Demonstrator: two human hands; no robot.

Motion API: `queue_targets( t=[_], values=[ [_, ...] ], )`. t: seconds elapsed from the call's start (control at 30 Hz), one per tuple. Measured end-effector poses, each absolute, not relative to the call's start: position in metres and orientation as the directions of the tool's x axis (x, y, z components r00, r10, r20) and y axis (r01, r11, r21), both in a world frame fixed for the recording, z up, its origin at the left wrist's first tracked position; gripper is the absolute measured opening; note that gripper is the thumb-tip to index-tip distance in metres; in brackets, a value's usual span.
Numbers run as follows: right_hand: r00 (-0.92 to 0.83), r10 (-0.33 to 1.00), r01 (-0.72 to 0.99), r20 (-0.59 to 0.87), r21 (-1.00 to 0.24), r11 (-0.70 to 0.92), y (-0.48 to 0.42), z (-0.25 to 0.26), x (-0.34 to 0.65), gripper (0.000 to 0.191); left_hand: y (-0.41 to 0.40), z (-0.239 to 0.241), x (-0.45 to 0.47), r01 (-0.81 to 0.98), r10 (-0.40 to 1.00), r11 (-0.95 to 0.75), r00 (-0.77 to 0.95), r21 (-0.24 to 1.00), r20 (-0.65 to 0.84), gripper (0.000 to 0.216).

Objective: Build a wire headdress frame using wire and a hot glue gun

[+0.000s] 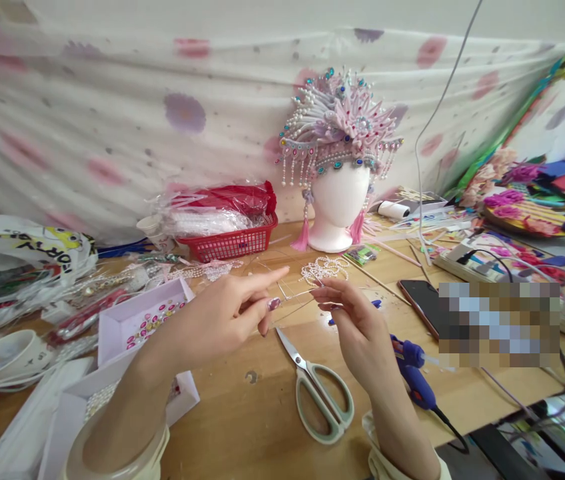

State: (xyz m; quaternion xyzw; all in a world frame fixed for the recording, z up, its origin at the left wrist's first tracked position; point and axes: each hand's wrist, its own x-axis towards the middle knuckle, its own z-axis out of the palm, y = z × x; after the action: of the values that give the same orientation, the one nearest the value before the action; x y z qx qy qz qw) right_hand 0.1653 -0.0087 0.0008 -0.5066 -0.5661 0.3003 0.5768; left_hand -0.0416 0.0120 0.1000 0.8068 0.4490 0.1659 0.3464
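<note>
My left hand (227,313) is over the middle of the table, index finger stretched out to the right, thumb apart from it and the other fingers curled below. My right hand (362,327) faces it, thumb and fingertips pinched on a thin wire (298,294). This fine wire runs leftward into bent loops near my left fingertips; whether they touch it is unclear. Scissors (315,387) with pale green handles lie below, between my hands. A heap of white bead strings (325,269) sits just beyond my right fingertips.
A beaded headdress (342,127) sits on a white foam head (341,207) at the back. Left of it is a red basket (232,244). White trays (112,331) of gems stand left. A blue glue gun (415,373) and phone (419,303) lie right, amid cables.
</note>
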Motion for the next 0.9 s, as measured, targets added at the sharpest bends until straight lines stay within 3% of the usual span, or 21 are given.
queue_targets(
  t=[0.43,0.67,0.9],
  values=[
    [0.205,0.925,0.295,0.319,-0.922,0.252,-0.015,0.014,0.159,0.024,0.014,0.1,-0.049,0.585,0.838,-0.36,0.546,0.727,-0.024,0.057],
    [0.194,0.887,0.399,0.42,-0.859,0.319,-0.007,0.031,0.155,0.025,0.022,0.099,-0.051,0.399,0.839,-0.228,0.544,0.888,-0.029,0.062],
    [0.181,0.868,0.463,0.463,-0.819,0.34,-0.008,0.038,0.153,0.024,0.025,0.1,-0.052,0.345,0.832,-0.202,0.554,0.916,-0.025,0.063]
  ],
)
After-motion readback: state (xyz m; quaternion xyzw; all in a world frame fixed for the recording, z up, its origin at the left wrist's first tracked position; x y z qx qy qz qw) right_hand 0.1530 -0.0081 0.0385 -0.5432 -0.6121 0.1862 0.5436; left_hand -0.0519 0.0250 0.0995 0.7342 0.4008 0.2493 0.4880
